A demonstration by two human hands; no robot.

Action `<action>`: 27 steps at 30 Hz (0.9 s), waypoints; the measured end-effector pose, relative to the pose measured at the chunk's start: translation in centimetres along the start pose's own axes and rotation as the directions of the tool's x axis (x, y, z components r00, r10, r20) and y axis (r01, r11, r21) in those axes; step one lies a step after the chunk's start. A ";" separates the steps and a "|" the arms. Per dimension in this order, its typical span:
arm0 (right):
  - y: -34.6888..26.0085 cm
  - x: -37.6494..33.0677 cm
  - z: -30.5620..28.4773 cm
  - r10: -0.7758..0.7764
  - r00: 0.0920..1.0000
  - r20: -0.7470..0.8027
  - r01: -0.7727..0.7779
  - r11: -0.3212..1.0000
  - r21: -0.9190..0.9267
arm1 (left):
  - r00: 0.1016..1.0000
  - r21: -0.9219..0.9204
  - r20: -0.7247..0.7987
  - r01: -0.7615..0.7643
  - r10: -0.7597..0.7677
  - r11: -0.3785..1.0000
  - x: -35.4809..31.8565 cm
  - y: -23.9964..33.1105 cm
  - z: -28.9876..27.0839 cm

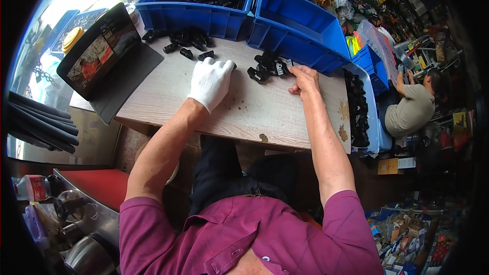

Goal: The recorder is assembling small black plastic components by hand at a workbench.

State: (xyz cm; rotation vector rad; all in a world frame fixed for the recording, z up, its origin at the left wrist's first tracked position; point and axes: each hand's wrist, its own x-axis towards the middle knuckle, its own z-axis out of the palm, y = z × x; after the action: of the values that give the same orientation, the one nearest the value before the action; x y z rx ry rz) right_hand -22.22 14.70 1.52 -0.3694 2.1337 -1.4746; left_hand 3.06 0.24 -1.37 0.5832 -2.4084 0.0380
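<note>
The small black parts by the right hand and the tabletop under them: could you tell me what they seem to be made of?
The small black parts look like moulded plastic: uniform black with a dull sheen. The tabletop looks like pale wood or wood-grain laminate, streaked, stained and chipped at its near edge; which one is unclear.

White knit cloth glove (210, 82) on left hand, matt. Black plastic clips (267, 66) at bare right hand (304, 79) fingertips, slightly glossy. Worn, stained wood-grain tabletop (254, 109) under fingers. Smooth blue plastic bins (196, 18) beyond fingers.
</note>
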 end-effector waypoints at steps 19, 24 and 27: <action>2.7 -7.3 -3.5 -0.155 0.984 0.086 0.156 0.988 -0.015 | 0.992 -0.328 -0.119 -0.003 -0.038 0.945 -0.2 -0.3 0.0; 2.5 -6.5 -2.6 -0.130 0.991 0.026 0.132 0.964 -0.232 | 0.992 -0.457 -0.126 -0.067 0.010 0.887 -0.6 3.1 -1.1; 2.6 -6.3 -2.9 -0.114 0.992 0.050 0.123 0.956 -0.266 | 0.995 -0.537 -0.095 -0.063 0.014 0.841 -0.8 5.2 -1.5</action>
State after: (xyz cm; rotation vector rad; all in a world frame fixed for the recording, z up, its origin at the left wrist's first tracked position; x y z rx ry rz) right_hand -18.48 21.06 1.57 -0.6261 2.3241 -1.2310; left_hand 2.37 5.51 -0.03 0.2581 -2.1989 -0.5726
